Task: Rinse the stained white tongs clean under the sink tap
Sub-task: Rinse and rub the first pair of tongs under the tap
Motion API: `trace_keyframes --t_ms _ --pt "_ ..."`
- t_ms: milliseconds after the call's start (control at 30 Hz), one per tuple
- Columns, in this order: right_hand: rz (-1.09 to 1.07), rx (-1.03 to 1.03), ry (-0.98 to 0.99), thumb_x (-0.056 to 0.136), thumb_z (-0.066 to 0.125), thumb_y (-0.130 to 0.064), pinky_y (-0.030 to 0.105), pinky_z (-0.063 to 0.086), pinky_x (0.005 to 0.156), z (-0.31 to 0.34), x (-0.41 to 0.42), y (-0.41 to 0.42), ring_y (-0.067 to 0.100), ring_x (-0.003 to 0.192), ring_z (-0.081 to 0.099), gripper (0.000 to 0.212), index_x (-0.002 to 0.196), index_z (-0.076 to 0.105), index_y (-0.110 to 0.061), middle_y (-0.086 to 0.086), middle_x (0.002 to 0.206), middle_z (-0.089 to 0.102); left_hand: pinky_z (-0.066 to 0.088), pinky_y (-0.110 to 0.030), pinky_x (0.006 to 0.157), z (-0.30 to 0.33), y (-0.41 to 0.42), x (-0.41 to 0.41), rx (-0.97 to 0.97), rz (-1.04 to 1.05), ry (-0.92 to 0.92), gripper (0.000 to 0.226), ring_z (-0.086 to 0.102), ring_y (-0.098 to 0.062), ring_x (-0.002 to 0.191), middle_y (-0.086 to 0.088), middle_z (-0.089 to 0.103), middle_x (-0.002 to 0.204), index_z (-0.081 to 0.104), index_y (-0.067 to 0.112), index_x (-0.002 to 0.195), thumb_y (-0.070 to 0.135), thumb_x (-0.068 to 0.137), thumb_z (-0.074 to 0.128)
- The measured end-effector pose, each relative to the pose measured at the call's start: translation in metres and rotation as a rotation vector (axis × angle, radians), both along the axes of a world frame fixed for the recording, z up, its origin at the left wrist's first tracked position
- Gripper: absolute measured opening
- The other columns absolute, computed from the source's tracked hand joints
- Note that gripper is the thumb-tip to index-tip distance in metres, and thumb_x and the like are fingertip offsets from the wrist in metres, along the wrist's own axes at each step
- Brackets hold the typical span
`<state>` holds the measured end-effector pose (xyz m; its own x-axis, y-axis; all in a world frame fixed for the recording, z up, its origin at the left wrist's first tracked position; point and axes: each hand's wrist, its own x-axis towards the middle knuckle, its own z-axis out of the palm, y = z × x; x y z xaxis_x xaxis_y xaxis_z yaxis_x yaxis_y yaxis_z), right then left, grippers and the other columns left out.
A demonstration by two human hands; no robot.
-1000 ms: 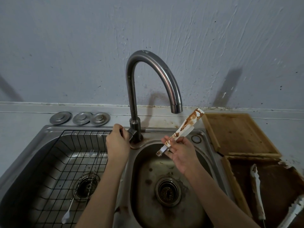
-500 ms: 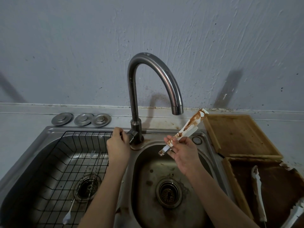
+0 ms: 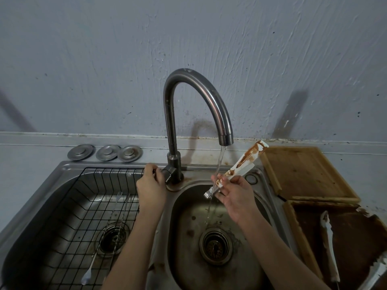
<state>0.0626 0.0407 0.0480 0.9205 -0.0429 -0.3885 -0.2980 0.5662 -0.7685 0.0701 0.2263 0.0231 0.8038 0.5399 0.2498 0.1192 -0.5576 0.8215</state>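
Note:
My right hand (image 3: 234, 195) grips the white tongs (image 3: 243, 162) near their hinge end, over the right basin (image 3: 188, 258). Brown stains streak the tongs, whose tips point up and right toward the wooden board. A thin stream of water (image 3: 218, 170) falls from the curved steel tap (image 3: 196, 97) and runs past the tongs' lower end and my fingers into the basin. My left hand (image 3: 150, 185) is closed on the tap handle (image 3: 168, 172) at the tap's base.
The left basin holds a black wire rack (image 3: 83, 206) with long skewers and a spoon. Three metal plugs (image 3: 106, 152) lie behind it. At the right sit a wooden board (image 3: 303, 174) and a stained tray (image 3: 356, 237) holding more white tongs (image 3: 329, 243).
Water now runs from the tap; it was dry in both earlier frames. My left hand stays on the handle. The tongs remain in my right hand, now touched by the stream.

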Motion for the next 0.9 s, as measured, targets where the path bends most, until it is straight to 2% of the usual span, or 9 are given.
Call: trace_keyframes --t_ms 67,133,200,267,367,467,600,800,900 --pt "-0.001 -0.003 -0.005 0.090 0.049 0.005 0.046 0.050 0.087 0.000 -0.001 -0.001 0.022 0.089 0.068 0.013 0.084 0.053 -0.006 0.009 0.088 0.069 0.047 -0.036 0.062 0.002 -0.001 -0.002 -0.037 -0.010 0.029 0.017 0.064 -0.034 0.073 -0.008 0.061 0.075 0.055 0.006 0.102 0.017 0.095 0.045" --pt "-0.004 -0.006 -0.008 0.089 0.051 0.005 0.047 0.051 0.087 -0.001 -0.002 -0.002 0.022 0.088 0.069 0.015 0.080 0.052 -0.007 0.011 0.089 0.069 0.047 -0.034 0.079 0.003 -0.006 -0.007 -0.073 -0.032 0.069 0.030 0.063 -0.032 0.094 -0.010 0.063 0.100 0.049 0.008 0.123 0.017 0.095 0.046" --pt "-0.008 -0.021 -0.004 0.088 0.054 0.004 0.048 0.052 0.088 -0.003 -0.003 -0.005 0.023 0.089 0.070 0.015 0.079 0.051 -0.008 0.015 0.095 0.070 0.032 -0.029 0.105 0.004 -0.020 -0.019 -0.027 -0.042 0.034 0.045 0.041 -0.028 0.131 -0.016 0.043 0.140 0.037 0.007 0.138 0.017 0.095 0.047" --pt "-0.012 -0.034 0.006 0.087 0.056 0.002 0.047 0.053 0.088 -0.006 -0.003 -0.006 0.024 0.090 0.070 0.012 0.082 0.052 -0.008 0.016 0.098 0.070 0.021 -0.027 0.107 0.006 -0.037 -0.034 0.040 -0.068 -0.047 0.042 0.025 -0.026 0.140 -0.014 0.032 0.148 0.042 0.006 0.133 0.015 0.093 0.049" --pt "0.002 -0.038 0.016 0.089 0.054 0.001 0.048 0.053 0.088 -0.010 -0.006 -0.004 0.024 0.091 0.070 0.007 0.092 0.053 -0.004 0.014 0.094 0.071 0.044 -0.027 0.097 -0.003 -0.054 -0.041 -0.013 -0.344 0.020 0.019 0.055 -0.018 0.108 -0.005 0.059 0.113 0.059 0.015 0.109 0.017 0.093 0.051" --pt "0.031 -0.050 0.004 0.091 0.052 -0.001 0.046 0.053 0.088 -0.013 -0.012 0.002 0.023 0.090 0.069 0.013 0.103 0.052 0.001 0.014 0.092 0.071 0.052 -0.037 0.076 -0.007 -0.064 -0.042 -0.281 -0.491 0.201 0.016 0.062 -0.015 0.075 0.005 0.066 0.076 0.065 0.023 0.080 0.017 0.091 0.055" --pt "0.049 -0.080 -0.012 0.093 0.049 -0.002 0.042 0.055 0.085 -0.019 -0.014 0.006 0.025 0.093 0.070 0.018 0.110 0.050 0.002 0.018 0.100 0.070 0.053 -0.048 0.076 -0.014 -0.063 -0.040 -0.393 -0.493 0.247 0.022 0.063 -0.019 0.071 0.004 0.066 0.070 0.064 0.029 0.073 0.015 0.088 0.059" --pt "0.136 -0.130 -0.068 0.086 0.055 0.008 0.043 0.054 0.089 -0.028 -0.020 0.008 0.023 0.097 0.070 0.028 0.110 0.055 -0.005 0.011 0.099 0.073 0.047 -0.025 0.050 -0.009 -0.064 -0.037 -0.523 -0.582 0.389 0.018 0.056 -0.014 0.055 -0.003 0.062 0.066 0.063 0.016 0.078 0.011 0.093 0.053" --pt "0.161 -0.217 -0.068 0.087 0.055 0.004 0.045 0.054 0.087 -0.032 -0.020 0.008 0.020 0.094 0.071 0.022 0.105 0.059 -0.009 0.009 0.100 0.073 0.047 -0.027 0.049 -0.011 -0.066 -0.037 -0.435 -0.565 0.409 0.020 0.058 -0.016 0.053 -0.002 0.064 0.061 0.060 0.017 0.075 0.012 0.093 0.054"
